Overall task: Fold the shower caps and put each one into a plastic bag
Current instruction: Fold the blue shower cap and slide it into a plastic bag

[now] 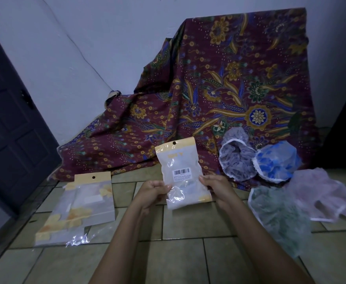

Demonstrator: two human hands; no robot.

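I hold a clear plastic bag (181,167) with a yellow header and a barcode label upright above the floor. My left hand (153,191) pinches its lower left edge and my right hand (215,186) grips its lower right edge. Something pale sits inside the bag, too faint to name. Several loose shower caps lie to the right: a grey one (236,158), a blue one (276,160), a green one (278,214) and a pink one (323,193).
More plastic bags (82,206) with yellow headers and yellow contents lie flat on the tiled floor (178,261) at the left. A maroon batik cloth (229,89) drapes over something against the back wall. A dark door (10,119) stands at the left.
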